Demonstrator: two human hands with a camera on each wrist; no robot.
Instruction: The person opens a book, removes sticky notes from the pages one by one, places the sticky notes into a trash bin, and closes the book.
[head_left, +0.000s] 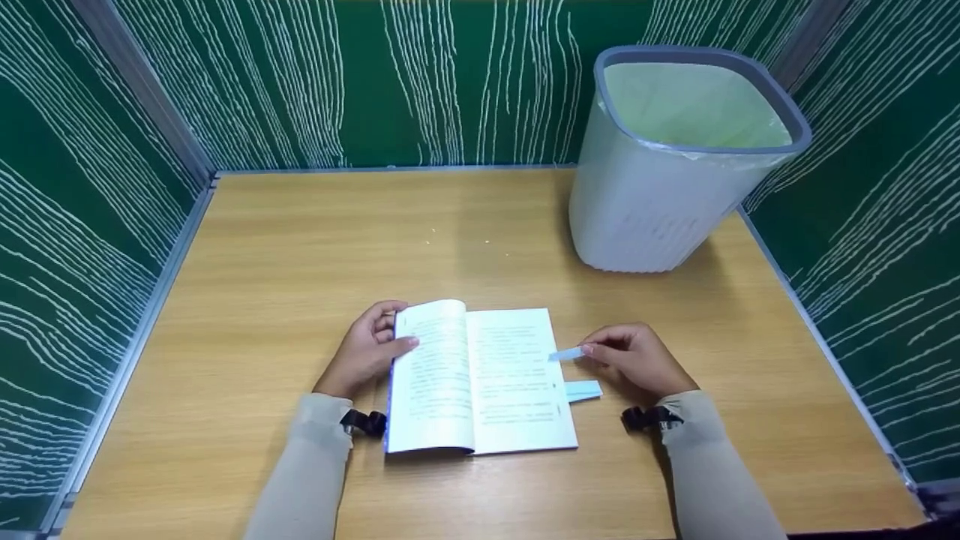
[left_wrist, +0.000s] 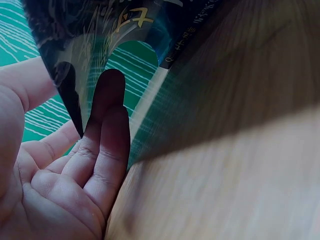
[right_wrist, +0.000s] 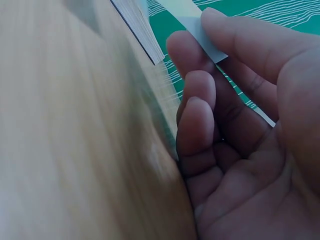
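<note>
Right grip (head_left: pixel 636 361) pinches pale-blue strip (head_left: pixel 568 354) at right edge of open book (head_left: pixel 517 405) on table (head_left: pixel 300 247) | left grip (head_left: pixel 366 351) holds its left side | page print illegible | gold cover characters (left_wrist: pixel 134 19) partly cut off | second blue strip (head_left: pixel 583 391), inner end hidden

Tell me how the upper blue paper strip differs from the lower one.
The upper paper strip is pinched by the right hand; no hand holds the lower paper strip. The upper paper strip's left end shows in front of the open book; the lower paper strip's is hidden by it. Both are pale blue.
</note>
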